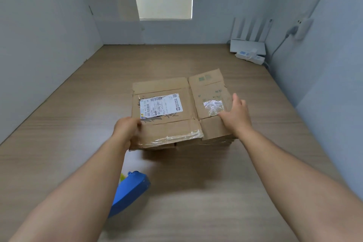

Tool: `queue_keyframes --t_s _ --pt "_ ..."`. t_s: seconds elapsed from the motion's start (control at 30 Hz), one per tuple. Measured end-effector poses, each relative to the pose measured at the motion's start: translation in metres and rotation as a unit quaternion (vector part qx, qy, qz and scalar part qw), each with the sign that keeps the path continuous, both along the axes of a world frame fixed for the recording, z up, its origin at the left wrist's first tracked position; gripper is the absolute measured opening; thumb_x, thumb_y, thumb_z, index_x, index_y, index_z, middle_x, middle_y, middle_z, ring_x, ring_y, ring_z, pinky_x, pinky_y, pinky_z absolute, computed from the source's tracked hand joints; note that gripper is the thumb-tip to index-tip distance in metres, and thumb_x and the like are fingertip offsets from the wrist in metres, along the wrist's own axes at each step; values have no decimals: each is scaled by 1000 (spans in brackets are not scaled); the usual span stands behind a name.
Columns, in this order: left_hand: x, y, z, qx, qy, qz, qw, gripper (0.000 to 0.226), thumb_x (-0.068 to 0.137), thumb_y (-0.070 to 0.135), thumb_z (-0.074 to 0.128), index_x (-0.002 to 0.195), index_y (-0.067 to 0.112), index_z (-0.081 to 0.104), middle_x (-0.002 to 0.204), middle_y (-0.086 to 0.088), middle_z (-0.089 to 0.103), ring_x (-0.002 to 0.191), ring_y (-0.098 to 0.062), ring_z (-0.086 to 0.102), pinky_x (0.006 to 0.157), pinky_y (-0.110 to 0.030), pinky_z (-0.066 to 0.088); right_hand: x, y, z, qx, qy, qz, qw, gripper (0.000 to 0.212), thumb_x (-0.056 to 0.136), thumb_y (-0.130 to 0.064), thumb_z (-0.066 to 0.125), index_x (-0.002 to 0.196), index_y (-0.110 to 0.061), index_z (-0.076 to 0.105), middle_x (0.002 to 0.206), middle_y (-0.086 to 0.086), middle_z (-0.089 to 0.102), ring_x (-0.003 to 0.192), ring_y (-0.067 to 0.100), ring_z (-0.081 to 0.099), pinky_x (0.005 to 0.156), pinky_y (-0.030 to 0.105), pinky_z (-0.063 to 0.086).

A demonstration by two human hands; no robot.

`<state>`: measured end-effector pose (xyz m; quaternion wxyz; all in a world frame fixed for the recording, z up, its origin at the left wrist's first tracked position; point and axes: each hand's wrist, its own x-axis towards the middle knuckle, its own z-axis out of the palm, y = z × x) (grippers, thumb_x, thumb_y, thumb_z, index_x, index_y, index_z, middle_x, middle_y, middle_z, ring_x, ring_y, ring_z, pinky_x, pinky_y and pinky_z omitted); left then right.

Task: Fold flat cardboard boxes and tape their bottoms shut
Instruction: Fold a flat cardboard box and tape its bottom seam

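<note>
Work looks barely begun: no box stands folded or taped anywhere in view. Between the hands sits a stack of flat cardboard boxes (216, 142) on the wooden surface (196, 198). The left hand (126, 129) curls its fingers round the near left edge of the top flat box (169, 125), which seems slightly lifted there. The right hand (236, 116) lies on its right panel, fingers straight, gripping nothing. A blue tape dispenser (130, 190) lies beneath the left forearm, untouched. Opening this box, folding its bottom flaps and taping them all remain, I judge.
</note>
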<state>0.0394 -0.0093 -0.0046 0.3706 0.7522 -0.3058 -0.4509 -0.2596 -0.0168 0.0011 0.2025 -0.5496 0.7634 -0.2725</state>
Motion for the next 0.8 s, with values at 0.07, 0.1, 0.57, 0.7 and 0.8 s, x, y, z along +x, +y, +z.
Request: queue_keyframes --t_s 0.07,0.1,0.57,0.7,0.8 --pt "3 11 5 -26 45 -1 999 12 85 1 49 92 9 55 80 -11 54 62 -25 48 51 -27 35 1 12 5 -17 -56 -31 998 65 83 -15 54 144 -12 32 135 15 40 120 33 44 100 38 37" --pt "6 19 9 -37 69 -5 997 18 84 -3 48 94 11 53 83 -10 56 65 -25 50 52 -27 36 2 21 7 -26 -89 -53 994 57 83 -11 52 139 -11 39 130 13 46 113 32 49 95 36 41" --pt "-6 128 41 -181 182 -181 949 43 95 59 34 121 35 57 93 16 73 74 8 66 64 -26 41 10 147 25 -129 -416 -188 880 90 71 -85 28 133 -25 54 136 -3 53 126 17 46 112 42 31" --pt "-20 145 48 -186 167 -216 944 77 81 80 13 116 35 64 90 19 73 79 8 66 74 -25 38 6 167 36 -94 -429 -113 892 45 90 -70 27 116 -48 57 119 -26 55 107 -2 48 97 26 29" --pt "-37 159 48 -126 116 -259 951 93 67 89 13 133 36 51 119 18 62 123 -5 46 108 -41 22 5 165 38 -26 -444 -67 893 72 85 -75 35 145 -35 34 149 -3 40 136 21 37 110 41 31"
